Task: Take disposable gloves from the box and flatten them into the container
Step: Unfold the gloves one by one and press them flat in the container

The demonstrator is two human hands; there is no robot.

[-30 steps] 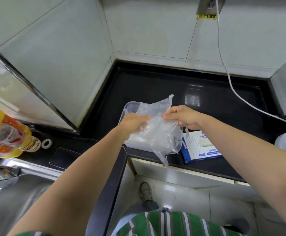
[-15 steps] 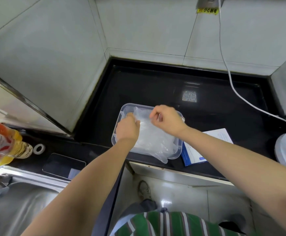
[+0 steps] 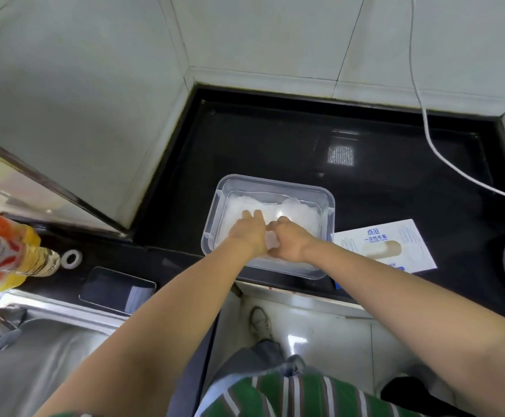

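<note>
The thin translucent plastic gloves (image 3: pixel 301 216) lie as a crinkled layer inside the clear rectangular plastic container (image 3: pixel 275 182). It sits on the black countertop (image 3: pixel 275 139), just beside the white and blue cardboard glove box (image 3: pixel 410 236). The left hand (image 3: pixel 249 234) presses on them with straight fingers. The right hand (image 3: pixel 290 243) bears down beside it with bent fingers; whether they pinch any film I cannot tell. The film looks nearly weightless, limp and slippery, likely to puff up once released, so flat palms working from the middle outward should suit better than a pinch.
</note>
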